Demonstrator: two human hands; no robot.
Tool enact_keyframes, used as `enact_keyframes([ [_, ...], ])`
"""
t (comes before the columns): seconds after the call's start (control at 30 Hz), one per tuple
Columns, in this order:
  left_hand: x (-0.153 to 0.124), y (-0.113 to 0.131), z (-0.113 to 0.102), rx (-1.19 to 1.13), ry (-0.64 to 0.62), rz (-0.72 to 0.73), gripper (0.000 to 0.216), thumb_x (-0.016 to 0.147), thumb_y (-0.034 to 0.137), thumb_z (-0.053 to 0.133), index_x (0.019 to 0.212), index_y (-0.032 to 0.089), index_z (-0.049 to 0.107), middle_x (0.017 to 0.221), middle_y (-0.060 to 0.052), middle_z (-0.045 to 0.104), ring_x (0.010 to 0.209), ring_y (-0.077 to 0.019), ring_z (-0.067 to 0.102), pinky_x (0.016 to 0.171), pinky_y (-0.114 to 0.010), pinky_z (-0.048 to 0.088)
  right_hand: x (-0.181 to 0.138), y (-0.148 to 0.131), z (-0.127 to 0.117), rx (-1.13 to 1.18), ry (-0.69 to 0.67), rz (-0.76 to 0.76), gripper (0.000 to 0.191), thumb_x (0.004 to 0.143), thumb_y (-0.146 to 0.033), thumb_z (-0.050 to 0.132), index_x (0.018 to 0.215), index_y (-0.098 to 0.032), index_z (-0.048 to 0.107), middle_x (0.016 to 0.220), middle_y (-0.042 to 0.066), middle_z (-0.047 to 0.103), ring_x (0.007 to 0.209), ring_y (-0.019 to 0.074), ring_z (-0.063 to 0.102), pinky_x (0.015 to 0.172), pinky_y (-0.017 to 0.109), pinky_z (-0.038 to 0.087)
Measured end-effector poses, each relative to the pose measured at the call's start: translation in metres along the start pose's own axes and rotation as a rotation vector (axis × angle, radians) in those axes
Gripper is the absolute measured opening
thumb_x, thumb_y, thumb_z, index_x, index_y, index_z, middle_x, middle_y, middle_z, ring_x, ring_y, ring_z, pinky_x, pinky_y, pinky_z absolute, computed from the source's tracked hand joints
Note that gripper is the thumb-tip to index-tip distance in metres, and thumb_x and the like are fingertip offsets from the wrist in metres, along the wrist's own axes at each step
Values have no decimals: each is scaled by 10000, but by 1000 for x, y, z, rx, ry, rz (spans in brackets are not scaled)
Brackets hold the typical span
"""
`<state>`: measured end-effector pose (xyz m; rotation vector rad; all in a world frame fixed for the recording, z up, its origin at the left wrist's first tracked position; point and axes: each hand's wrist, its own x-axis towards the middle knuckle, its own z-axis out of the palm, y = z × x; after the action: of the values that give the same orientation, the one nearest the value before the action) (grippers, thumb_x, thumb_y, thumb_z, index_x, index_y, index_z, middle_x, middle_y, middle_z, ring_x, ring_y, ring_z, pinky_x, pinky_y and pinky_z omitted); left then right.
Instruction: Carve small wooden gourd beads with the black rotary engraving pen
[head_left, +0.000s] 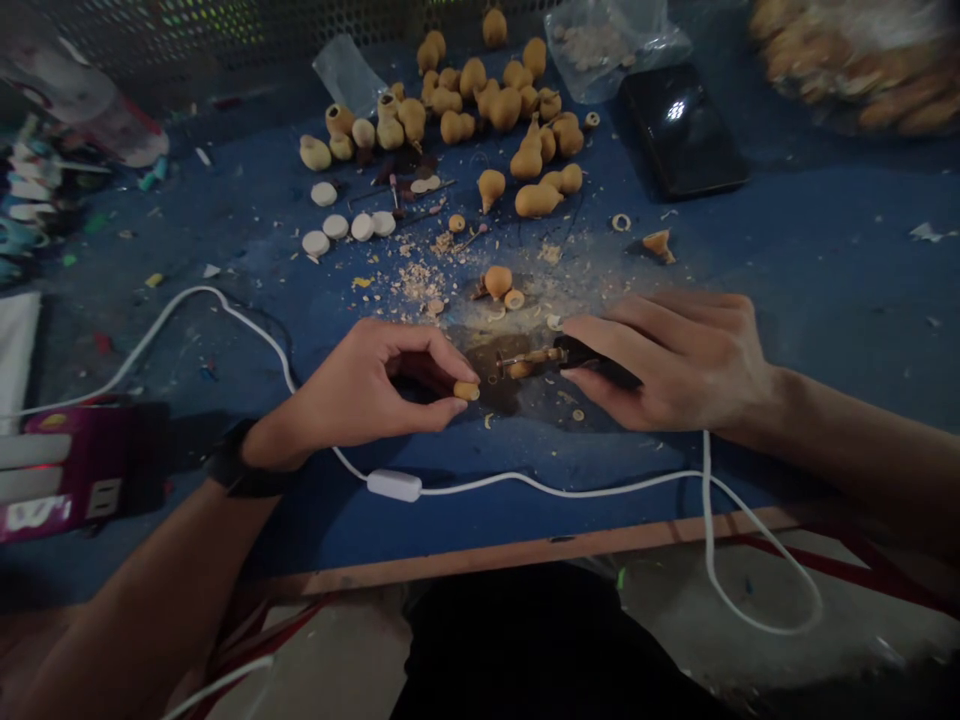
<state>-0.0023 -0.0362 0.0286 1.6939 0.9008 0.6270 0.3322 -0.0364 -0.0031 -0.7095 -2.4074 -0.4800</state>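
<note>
My left hand (382,385) pinches a small tan gourd piece (466,391) between thumb and fingertips, just above the blue table. From the right, my right hand (675,360) grips a black rotary tool (596,362), whose metal shaft ends in a small thin disc (501,362) pointing left. That disc is a short gap away from the gourd piece. Beyond my hands sit a small round gourd (497,281) and a cut ring-like piece (514,299). Shavings (420,282) lie scattered around them.
Several small gourds (506,108) cluster at the back, with white round discs (363,227) to their left. A black phone-like slab (681,130) and a full plastic bag (862,70) lie back right. A white cable (540,488) with an inline switch (394,486) crosses the front. A purple box (71,470) stands left.
</note>
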Motion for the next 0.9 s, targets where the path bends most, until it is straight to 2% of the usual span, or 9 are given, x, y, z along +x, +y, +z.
enact_keyframes([
  [0.17,1,0,1,-2,15,-35,141,836,176,957,914,238,857,998,-54,942,893,-238,930,848,-296,785,4,-2,-2,0,-9,-32,225,1176,-381,674,1195,-208,817,872,19,769,708,188,684,678,336,522],
  [0.4,2,-4,2,49,104,-67,161,847,295,1006,947,234,895,920,-47,928,804,-214,888,734,-266,737,3,-2,-2,-18,-15,-132,297,1208,-403,614,1235,-197,825,854,22,754,683,180,646,660,333,506],
  [0.57,2,-4,3,35,114,-65,175,829,292,1034,923,241,894,945,-53,938,850,-237,905,760,-286,748,-1,-2,-1,-61,-70,-162,292,1211,-430,606,1276,-246,824,877,19,770,721,179,661,680,329,509],
  [0.73,2,-4,4,1,117,-77,175,819,270,1041,910,242,895,927,-48,938,828,-230,909,762,-278,751,-1,-2,-1,-54,-35,-201,295,1192,-432,653,1278,-200,813,888,29,762,722,178,643,670,330,489],
  [0.9,2,-4,4,12,111,-94,243,816,351,1075,893,239,875,923,-57,937,821,-246,911,750,-291,753,3,-2,-2,-51,-24,-182,327,1216,-412,585,1276,-189,816,866,27,761,712,178,649,652,323,502],
])
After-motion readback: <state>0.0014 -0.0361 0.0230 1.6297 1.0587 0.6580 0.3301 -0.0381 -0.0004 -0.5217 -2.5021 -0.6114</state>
